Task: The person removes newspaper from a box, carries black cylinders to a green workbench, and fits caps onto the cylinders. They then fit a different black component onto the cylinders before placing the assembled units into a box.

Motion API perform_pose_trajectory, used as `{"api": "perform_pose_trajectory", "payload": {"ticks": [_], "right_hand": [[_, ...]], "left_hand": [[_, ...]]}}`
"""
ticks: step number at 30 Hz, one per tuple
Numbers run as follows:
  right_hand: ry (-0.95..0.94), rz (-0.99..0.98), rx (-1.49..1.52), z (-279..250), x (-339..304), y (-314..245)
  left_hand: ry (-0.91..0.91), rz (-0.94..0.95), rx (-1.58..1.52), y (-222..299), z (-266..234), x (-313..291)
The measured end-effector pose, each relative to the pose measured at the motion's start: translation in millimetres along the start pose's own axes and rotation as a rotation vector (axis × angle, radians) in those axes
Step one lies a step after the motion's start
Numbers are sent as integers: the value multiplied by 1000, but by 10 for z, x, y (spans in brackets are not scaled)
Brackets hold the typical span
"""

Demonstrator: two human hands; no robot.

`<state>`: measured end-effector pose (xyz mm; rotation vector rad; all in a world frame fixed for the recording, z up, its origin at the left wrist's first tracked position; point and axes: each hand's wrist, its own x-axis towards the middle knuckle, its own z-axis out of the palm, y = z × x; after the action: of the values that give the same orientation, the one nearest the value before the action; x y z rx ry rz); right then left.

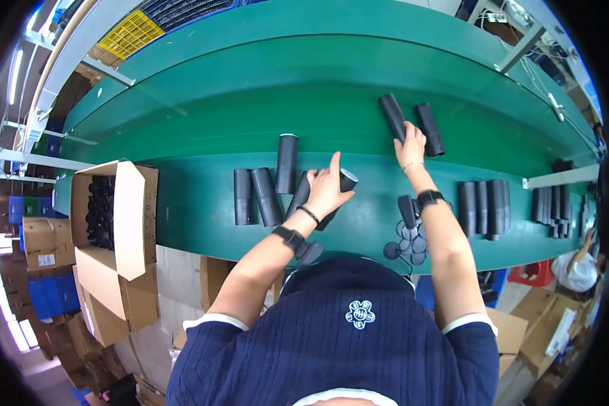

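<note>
My left hand grips a black tube lying on the green bench, index finger pointing up. To its left lie two more black tubes, and a third black tube with a pale end rests on the belt's edge. My right hand reaches out onto the green conveyor belt and closes on a black tube; another black tube lies just right of it. Black round caps and a small black part sit under my right forearm.
An open cardboard box holding black tubes stands at the left. More black tubes are lined up at the right, with another group further right near a second person. Blue crates and cartons crowd the floor at left.
</note>
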<state>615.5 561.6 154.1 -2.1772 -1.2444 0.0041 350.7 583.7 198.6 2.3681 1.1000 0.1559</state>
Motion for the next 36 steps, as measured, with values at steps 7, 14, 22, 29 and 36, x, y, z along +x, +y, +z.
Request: {"api": "perform_pose_trajectory", "payload": {"ticks": [7, 14, 22, 29, 36], "right_hand": [[-883, 127, 1063, -746, -1037, -762], [-755, -58, 813, -909, -1174, -939], [-617, -385, 504, -846, -1310, -883], [-734, 28, 273, -1081, -1520, -262], [-776, -390, -156, -1060, -2174, 59]], "left_hand": [[-42, 27, -757, 103, -143, -299], [-17, 368, -565, 31, -197, -402], [-50, 385, -501, 28, -150, -505], [-137, 63, -938, -104, -43, -429], [-206, -43, -1256, -36, 141, -459]]}}
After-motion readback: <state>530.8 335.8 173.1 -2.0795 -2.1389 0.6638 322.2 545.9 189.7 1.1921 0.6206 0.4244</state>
